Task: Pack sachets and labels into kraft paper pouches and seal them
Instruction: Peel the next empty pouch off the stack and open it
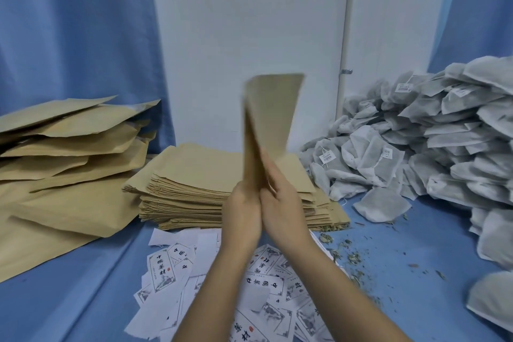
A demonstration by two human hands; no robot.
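Observation:
An empty kraft paper pouch (pixel 270 119) stands upright and motion-blurred in front of me, above the flat stack of kraft pouches (pixel 194 183). My left hand (pixel 241 211) grips its lower left edge. My right hand (pixel 280 203) pinches the lower right side, fingers against the paper. Both hands sit close together at the pouch's bottom. White printed labels (pixel 216 286) lie scattered on the blue table below my forearms. Grey-white sachets (pixel 416 144) are heaped at the right.
Filled kraft pouches (pixel 66 144) pile up at the left on a big brown sheet. Dried herb crumbs (pixel 347 253) litter the blue tabletop (pixel 416 272) right of the labels. A white wall and blue curtains stand behind.

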